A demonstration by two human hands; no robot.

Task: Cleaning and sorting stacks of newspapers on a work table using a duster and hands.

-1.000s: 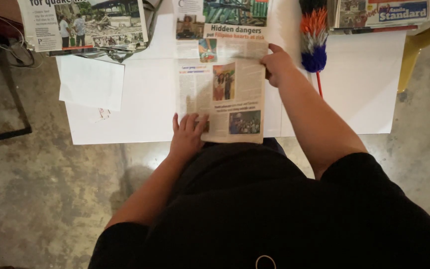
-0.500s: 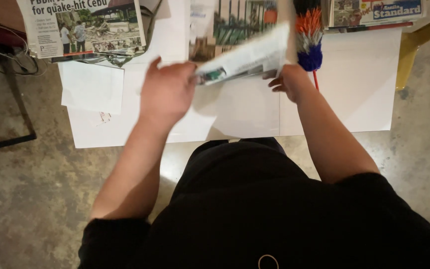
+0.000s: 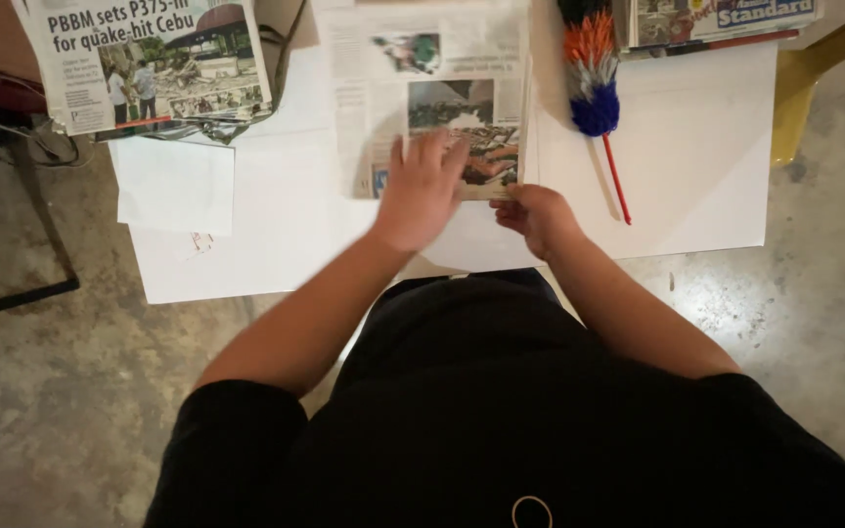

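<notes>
Three newspapers, two hands, one duster and several white sheets.

One folded newspaper (image 3: 432,98) lies under the left hand (image 3: 422,191), with the right hand (image 3: 537,217) at its lower right corner. A second newspaper (image 3: 154,64) lies well to the left of the hands, and a third newspaper (image 3: 721,20) sits beyond the right hand. One feather duster (image 3: 594,83) lies just right of the hands. One small white sheet (image 3: 176,186) lies left of them, on at least two large white sheets (image 3: 696,147) covering the surface.
</notes>
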